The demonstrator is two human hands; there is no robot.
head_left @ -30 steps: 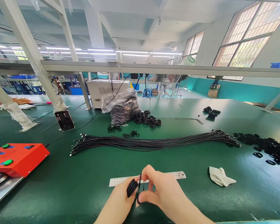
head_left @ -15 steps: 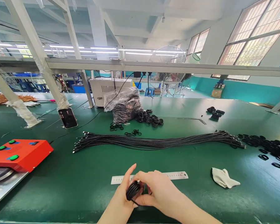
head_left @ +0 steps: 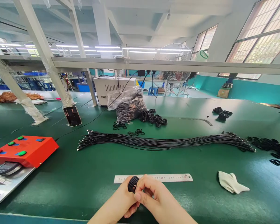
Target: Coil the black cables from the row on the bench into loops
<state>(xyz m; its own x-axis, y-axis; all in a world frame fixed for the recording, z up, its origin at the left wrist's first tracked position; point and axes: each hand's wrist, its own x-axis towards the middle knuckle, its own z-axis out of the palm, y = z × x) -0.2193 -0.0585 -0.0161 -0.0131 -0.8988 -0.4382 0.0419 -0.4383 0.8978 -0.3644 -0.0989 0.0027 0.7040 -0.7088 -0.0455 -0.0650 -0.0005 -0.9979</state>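
Low in the middle of the view, both my hands close together over the green table [head_left: 84, 174]. My left hand [head_left: 121, 203] grips a small coiled black cable [head_left: 132, 183] from below. My right hand [head_left: 154, 199] pinches the same coil from the right, thumb and forefinger pressed on it. Just behind the coil lies a steel ruler [head_left: 168, 178]. Farther back, a long bundle of straight black cables [head_left: 163, 142] stretches across the table.
An orange control box [head_left: 25, 151] with green buttons sits at left. A white cloth [head_left: 232, 182] lies at right. A plastic bag of black cables [head_left: 128, 105], loose black ties [head_left: 154, 117], a phone [head_left: 72, 115] and coiled pieces [head_left: 270, 146] stand behind.
The view has tilted down and shifted left. My hands drew nearer to me and closed tighter around the coil, whose loose end is now tucked in.
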